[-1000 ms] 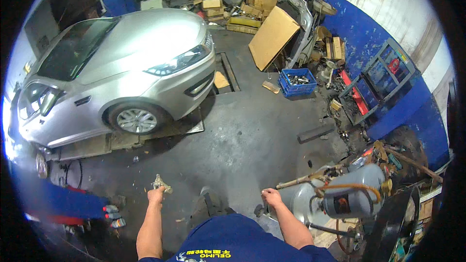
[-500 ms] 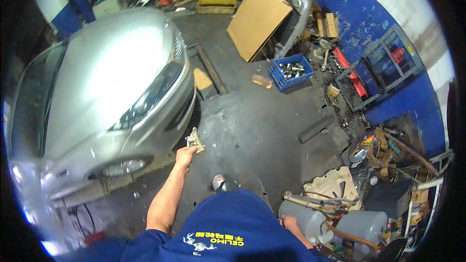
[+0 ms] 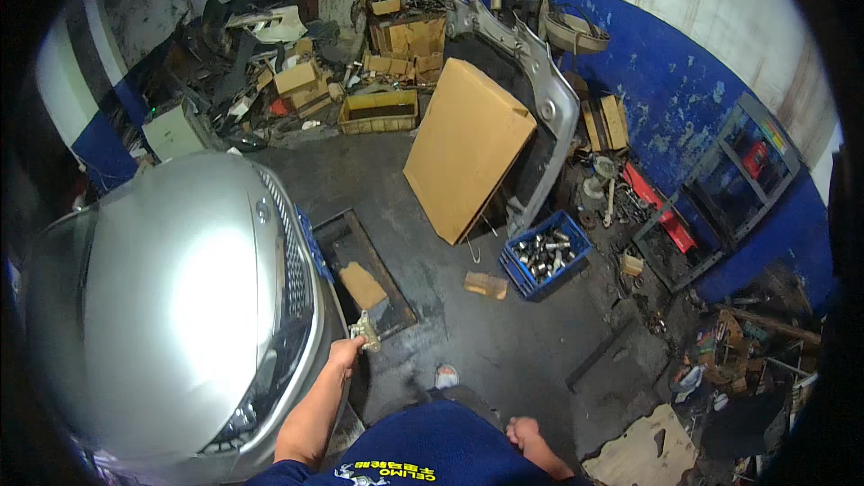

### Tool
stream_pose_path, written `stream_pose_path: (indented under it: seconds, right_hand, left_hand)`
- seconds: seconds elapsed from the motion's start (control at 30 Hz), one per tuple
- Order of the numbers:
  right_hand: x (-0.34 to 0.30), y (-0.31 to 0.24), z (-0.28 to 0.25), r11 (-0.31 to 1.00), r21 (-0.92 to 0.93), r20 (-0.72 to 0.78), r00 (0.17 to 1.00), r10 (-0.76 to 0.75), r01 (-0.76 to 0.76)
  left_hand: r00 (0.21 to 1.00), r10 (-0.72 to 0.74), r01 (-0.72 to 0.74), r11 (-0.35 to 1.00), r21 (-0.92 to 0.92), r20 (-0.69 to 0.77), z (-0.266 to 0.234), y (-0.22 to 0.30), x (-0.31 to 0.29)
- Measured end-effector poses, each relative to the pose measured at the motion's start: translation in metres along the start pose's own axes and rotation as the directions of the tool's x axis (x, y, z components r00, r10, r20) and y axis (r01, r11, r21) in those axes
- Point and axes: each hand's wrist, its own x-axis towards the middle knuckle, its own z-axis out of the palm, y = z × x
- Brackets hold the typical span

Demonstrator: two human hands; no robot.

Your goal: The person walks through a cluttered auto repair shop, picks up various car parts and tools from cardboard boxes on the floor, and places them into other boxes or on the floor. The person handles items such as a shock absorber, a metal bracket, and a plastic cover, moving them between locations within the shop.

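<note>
My left hand (image 3: pixel 345 353) is closed around one end of a pale metal bracket (image 3: pixel 366 331) with an irregular, many-armed shape. It holds the bracket out ahead of me, beside the front bumper of a silver car (image 3: pixel 171 261). My right hand (image 3: pixel 524 432) hangs low at my right side with its fingers curled in. Nothing shows in that hand. One shoe (image 3: pixel 446 376) shows on the dark floor below me.
A floor pit frame (image 3: pixel 396 292) lies ahead. Beyond stand a large cardboard box (image 3: pixel 468 144), a blue crate (image 3: pixel 513 272) of metal parts and a yellow tub (image 3: pixel 382 124). A metal rack (image 3: pixel 720 189) leans on the right wall. A beige panel (image 3: pixel 643 450) lies at lower right.
The view has tilted up and moved ahead along the car's front. My left hand carries the bracket forward. My right hand has swung clear of the plastic drums, which have left the view.
</note>
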Motion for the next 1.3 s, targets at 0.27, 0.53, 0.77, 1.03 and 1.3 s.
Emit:
stream_pose_path:
  seconds: [0.27, 0.53, 0.77, 1.03, 1.3]
  right_hand:
    - [-0.027, -0.376, 0.060, 0.762, 0.228, -0.251, 0.793, -0.555, 0.606]
    - [0.068, -0.398, 0.112, 0.777, -0.583, -0.279, 0.840, -0.465, 0.236]
    - [0.019, -0.597, 0.206, 0.877, -0.428, -0.451, 0.789, -0.418, 0.220]
    - [-0.022, -0.662, 0.243, 0.915, -0.355, -0.559, 0.740, -0.374, 0.193]
    - [0.020, -0.609, 0.228, 0.966, -0.104, -0.618, 0.746, -0.248, 0.235]
  left_hand:
    - [0.974, -0.113, 0.131, 0.988, 0.084, -0.194, 0.045, 0.150, 0.251]
    - [0.956, 0.288, -0.278, 0.952, -0.130, 0.062, 0.166, 0.614, 0.586]
    - [0.735, 0.678, -0.662, 0.720, 0.208, -0.007, 0.254, 1.108, 0.565]
    - [0.655, 0.385, -0.702, -0.009, 0.712, 0.650, 0.320, 0.713, 0.705]
    - [0.693, -0.347, -0.719, -0.275, 0.638, 0.632, 0.171, 0.407, 0.664]
